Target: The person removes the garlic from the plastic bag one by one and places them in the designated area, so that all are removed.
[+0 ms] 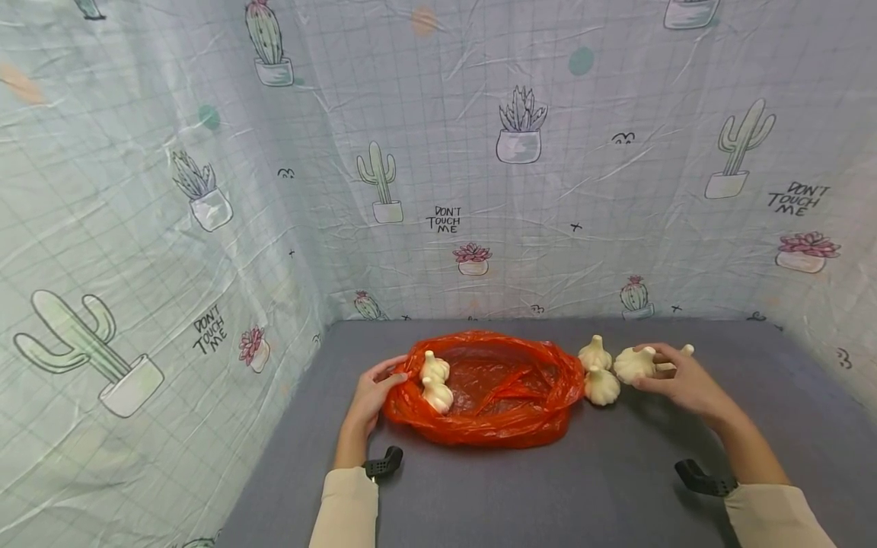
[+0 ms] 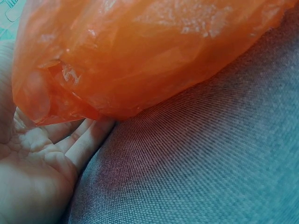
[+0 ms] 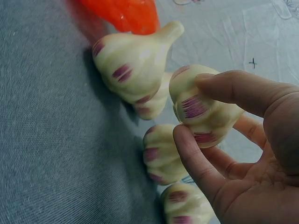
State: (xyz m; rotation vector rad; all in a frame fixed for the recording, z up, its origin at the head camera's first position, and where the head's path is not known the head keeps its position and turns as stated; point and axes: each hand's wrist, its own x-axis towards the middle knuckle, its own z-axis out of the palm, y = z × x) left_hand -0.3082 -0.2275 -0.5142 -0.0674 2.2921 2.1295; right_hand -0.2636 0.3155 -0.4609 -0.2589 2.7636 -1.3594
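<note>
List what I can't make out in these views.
Head: farthest-right garlic, mostly hidden by the right hand.
Left wrist: inside of the bag, hidden by its own side; fingertips of the left hand, hidden behind the bag.
Right wrist: lowest garlic, cut off by the bottom edge.

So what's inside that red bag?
Inside the red bag, two garlic bulbs rest at its left end. Otherwise only crumpled red plastic shows; anything under its folds or behind its near side is hidden.

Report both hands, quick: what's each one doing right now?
Left hand: closed on the rim of the red bag.
Right hand: closed, holding a garlic bulb between thumb and fingers.
</note>
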